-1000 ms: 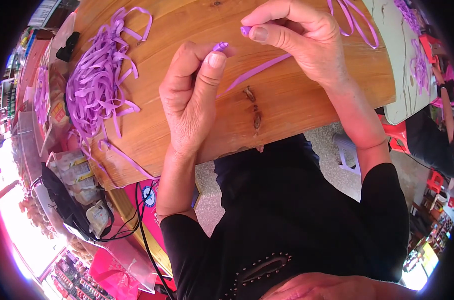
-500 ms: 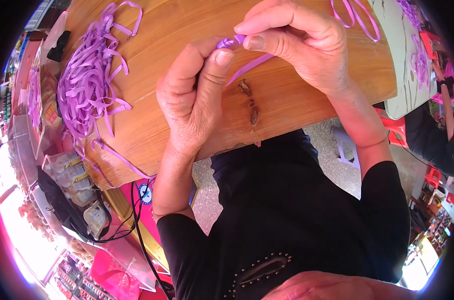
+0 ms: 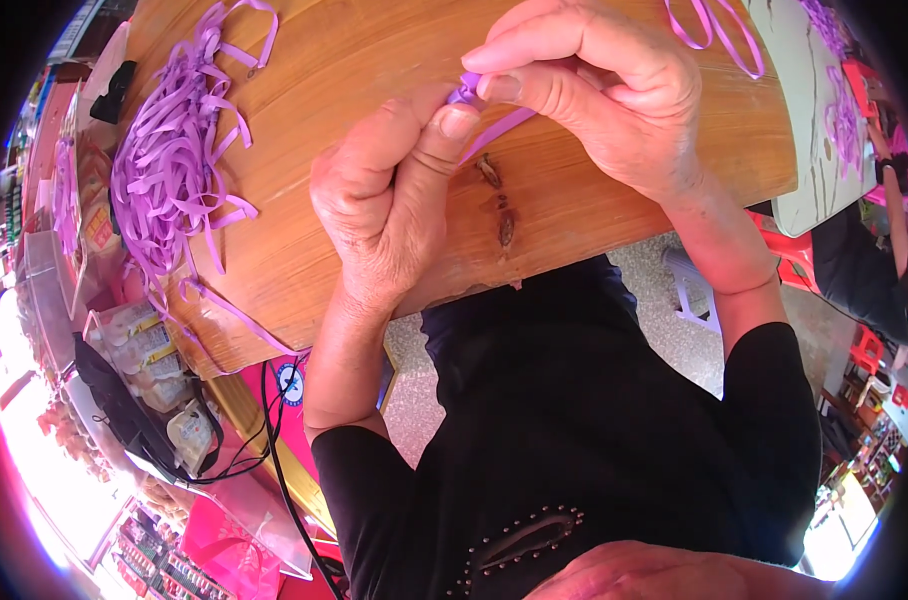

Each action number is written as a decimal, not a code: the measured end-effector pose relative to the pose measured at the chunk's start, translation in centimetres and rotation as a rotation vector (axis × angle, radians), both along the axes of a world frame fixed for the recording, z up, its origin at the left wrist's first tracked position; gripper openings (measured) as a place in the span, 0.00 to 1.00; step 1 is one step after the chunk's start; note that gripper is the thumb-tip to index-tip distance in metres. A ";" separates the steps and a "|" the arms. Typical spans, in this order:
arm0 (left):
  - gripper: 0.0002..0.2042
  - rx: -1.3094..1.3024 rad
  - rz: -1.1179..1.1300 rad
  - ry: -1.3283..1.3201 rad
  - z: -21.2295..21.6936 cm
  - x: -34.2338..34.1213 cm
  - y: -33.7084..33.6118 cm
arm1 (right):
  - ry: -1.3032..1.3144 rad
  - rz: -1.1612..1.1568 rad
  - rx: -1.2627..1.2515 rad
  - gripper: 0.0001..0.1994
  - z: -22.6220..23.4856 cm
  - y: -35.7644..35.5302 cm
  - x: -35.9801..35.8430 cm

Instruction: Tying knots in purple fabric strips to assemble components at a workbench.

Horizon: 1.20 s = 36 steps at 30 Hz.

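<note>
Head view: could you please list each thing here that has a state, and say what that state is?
Left hand: closed, thumb and fingers pinching the purple strip.
Right hand: closed, pinching the same strip from above.
Purple strip: held between both hands, just above the table, its end folded at the fingertips.
Pile of purple strips: loose and tangled, lying on the table, some hanging over its edge.
Wooden table: bears a dark knot near its edge.
</note>
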<state>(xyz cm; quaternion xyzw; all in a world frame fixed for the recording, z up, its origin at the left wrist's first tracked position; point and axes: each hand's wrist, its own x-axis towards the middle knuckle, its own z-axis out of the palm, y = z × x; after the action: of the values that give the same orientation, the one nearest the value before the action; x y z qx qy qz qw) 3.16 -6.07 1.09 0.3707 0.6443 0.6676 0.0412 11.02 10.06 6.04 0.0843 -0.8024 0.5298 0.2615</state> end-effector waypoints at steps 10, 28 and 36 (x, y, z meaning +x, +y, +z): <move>0.09 -0.190 0.000 -0.138 1.0 0.7 -0.7 | -0.105 0.079 -0.371 0.06 -0.8 -0.2 0.1; 0.03 -0.031 -0.052 0.017 -0.1 0.0 -0.3 | -0.049 0.011 0.162 0.06 -0.8 0.6 -1.3; 0.04 -0.204 -0.069 0.114 0.6 -0.4 -0.6 | -0.105 0.042 0.208 0.07 0.8 0.4 -0.1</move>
<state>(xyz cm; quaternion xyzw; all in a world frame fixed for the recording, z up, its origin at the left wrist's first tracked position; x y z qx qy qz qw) 2.72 -6.67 1.66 0.4240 0.6969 0.5747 0.0649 10.97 10.43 6.85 0.1000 -0.8636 0.4528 0.1980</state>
